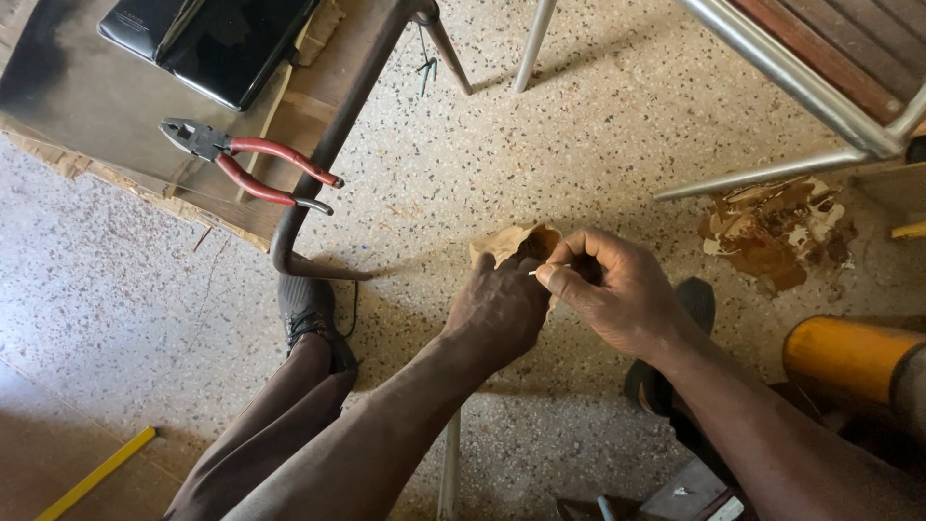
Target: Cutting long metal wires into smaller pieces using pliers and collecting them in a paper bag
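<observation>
- Near the middle of the frame, the person's left hand (497,309) is closed around a small crumpled brown paper packet (511,241). The fingers wrap the packet's lower part, so its torn mouth sticks up and stays open toward the other hand.
- The right hand (617,294), just right of centre and touching the left, has thumb and forefinger pressed together on a thin pale sliver, perhaps a small nail or pin (533,273). What it is cannot be told at this size. Its tip sits right at the packet's mouth, and the pinch looks suited to handling so slight a piece.
- Both hands are held over the speckled terrazzo floor (579,135), between the person's knees. That keeps the packet steady and close under the eyes.
- In the upper left of the frame, red-handled pliers (246,164) lie flat on a worn wooden table (77,106), jaws pointing left, within arm's reach but well apart from the hands.
- A black glossy flat case (212,39) rests on the same table at the top edge, above the pliers.
- A bent metal tube (318,183), seemingly part of the table frame, runs down past the pliers toward the person's dark shoe (304,304).
- An orange cylinder (849,352) lies at the right edge, and a yellow strip (96,473) at the lower left, both untouched.
</observation>
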